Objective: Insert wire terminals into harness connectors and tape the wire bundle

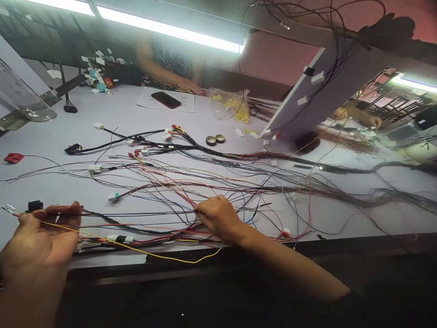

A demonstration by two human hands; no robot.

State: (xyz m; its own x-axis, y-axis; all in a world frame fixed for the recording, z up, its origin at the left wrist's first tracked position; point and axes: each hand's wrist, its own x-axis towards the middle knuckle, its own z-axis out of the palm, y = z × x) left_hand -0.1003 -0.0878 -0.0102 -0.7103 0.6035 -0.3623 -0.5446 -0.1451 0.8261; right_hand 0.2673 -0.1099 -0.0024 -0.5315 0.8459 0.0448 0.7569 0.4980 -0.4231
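My left hand point(48, 239), palm up at the lower left, pinches several wires near their ends between thumb and fingers. Small shiny tips stick out beyond the thumb. A yellow wire point(157, 257) trails from this hand to the right along the table's front edge. My right hand point(218, 216) is closed on thin dark wires point(143, 213), which stretch across to the left hand. Under them lie loose red, blue and black wires and a bundle with a white connector point(124, 239). A black connector point(35, 206) sits just behind my left fingers.
A black-taped wire harness point(211, 149) crosses the table behind my hands. Beyond it are two tape rolls point(215, 139), a phone point(166, 100) on paper and a plastic bag of yellow parts point(232, 107). A co-worker's hand point(188, 85) rests across the table. A slanted panel point(307, 100) stands right.
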